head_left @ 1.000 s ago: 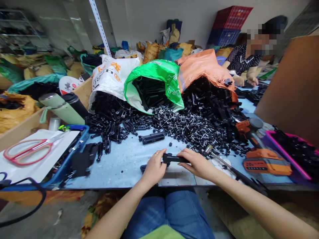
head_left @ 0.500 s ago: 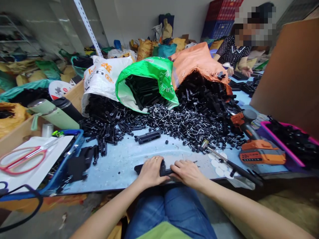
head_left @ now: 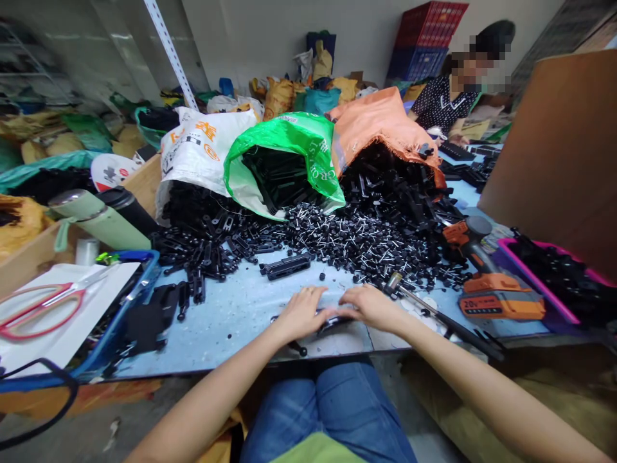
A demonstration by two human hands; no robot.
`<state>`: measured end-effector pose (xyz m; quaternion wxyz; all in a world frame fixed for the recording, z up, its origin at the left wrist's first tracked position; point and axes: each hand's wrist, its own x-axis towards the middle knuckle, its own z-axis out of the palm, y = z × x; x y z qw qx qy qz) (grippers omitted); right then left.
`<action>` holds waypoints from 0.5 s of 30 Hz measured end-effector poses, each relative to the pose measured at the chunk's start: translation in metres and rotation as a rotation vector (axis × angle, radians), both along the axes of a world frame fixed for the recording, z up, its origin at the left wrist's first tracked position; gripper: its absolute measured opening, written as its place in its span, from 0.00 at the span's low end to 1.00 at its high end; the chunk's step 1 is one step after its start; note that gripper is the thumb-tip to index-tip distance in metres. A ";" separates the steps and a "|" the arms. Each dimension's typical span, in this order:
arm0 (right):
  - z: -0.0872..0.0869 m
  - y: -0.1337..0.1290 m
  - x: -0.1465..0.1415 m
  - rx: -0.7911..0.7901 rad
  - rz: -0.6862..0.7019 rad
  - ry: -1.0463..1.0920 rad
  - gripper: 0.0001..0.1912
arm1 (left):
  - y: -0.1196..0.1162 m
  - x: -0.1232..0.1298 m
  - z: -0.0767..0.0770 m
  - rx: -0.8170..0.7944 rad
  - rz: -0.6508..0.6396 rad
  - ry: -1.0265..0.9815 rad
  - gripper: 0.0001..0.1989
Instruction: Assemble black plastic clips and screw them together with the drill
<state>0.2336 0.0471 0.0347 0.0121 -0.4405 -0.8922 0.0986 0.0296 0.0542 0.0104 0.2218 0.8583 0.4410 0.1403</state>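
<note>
Near the table's front edge, my left hand (head_left: 304, 313) has its fingers bent round a black part (head_left: 332, 321) that lies mostly under both hands. My right hand (head_left: 370, 308) closes on the same part from the right, thumb and fingers at its end. A ball-ended black piece (head_left: 297, 348) pokes out below my left hand. Behind the hands lies a long black assembled part (head_left: 288, 265). Further back, small black pieces with metal pins (head_left: 357, 235) are heaped before a green bag (head_left: 289, 138) and an orange bag (head_left: 380, 122).
On the right are an orange cordless drill (head_left: 501, 299), a hammer (head_left: 443, 318) and a pink-rimmed bin (head_left: 563, 308). To the left are red-handled scissors (head_left: 43, 312), a blue tray (head_left: 113, 347) and a green bottle (head_left: 103, 222). A person (head_left: 441, 103) sits at the back right.
Both hands have shifted on the black part, their fingertips now closer together, and the part has turned. A ball-ended piece now shows below my left hand. The person at the back has moved a little.
</note>
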 end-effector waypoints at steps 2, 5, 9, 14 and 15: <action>-0.001 0.028 -0.006 0.082 -0.122 -0.034 0.16 | 0.029 0.020 0.003 -0.030 0.132 0.015 0.17; -0.007 0.066 -0.028 0.196 -0.275 -0.145 0.12 | 0.060 0.040 0.009 -0.064 0.191 -0.027 0.08; -0.023 0.087 -0.046 0.211 -0.313 -0.152 0.10 | 0.052 0.008 0.015 -0.066 0.266 -0.158 0.10; -0.028 0.065 -0.027 0.162 -0.338 0.113 0.12 | -0.010 -0.080 0.007 -0.456 0.574 -0.651 0.20; -0.025 0.058 -0.023 0.122 -0.308 0.244 0.11 | -0.021 -0.091 0.003 -0.569 0.638 -0.773 0.20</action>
